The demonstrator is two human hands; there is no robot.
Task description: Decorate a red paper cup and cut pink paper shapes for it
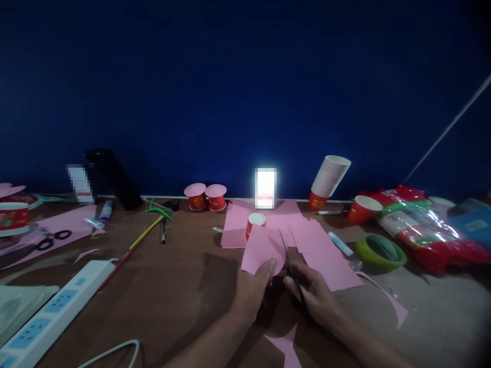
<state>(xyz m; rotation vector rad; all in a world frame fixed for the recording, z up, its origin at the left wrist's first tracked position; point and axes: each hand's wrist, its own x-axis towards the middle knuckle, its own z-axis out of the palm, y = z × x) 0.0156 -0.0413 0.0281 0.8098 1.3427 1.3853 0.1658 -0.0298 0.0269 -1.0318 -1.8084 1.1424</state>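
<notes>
My left hand point(255, 286) pinches a small piece of pink paper point(261, 250) between thumb and fingers, holding it up over the table. In my right hand point(312, 291) is a pair of black scissors point(292, 273), its blades pointing away from me along the right edge of that paper. Whether the blades are parted I cannot make out. Just behind the held paper, partly hidden by it, a red paper cup point(256, 221) shows its white round end. Larger pink sheets point(233, 225) lie under and behind the cup, with another pink sheet point(330, 260) to the right.
A tilted stack of paper cups point(330, 176), green tape point(379, 253) and a red plastic bag point(418, 225) stand right. Left are a power strip point(57, 312), other scissors point(53, 240) and two cups with pink discs point(206, 197). A pink scrap point(287, 347) lies near me.
</notes>
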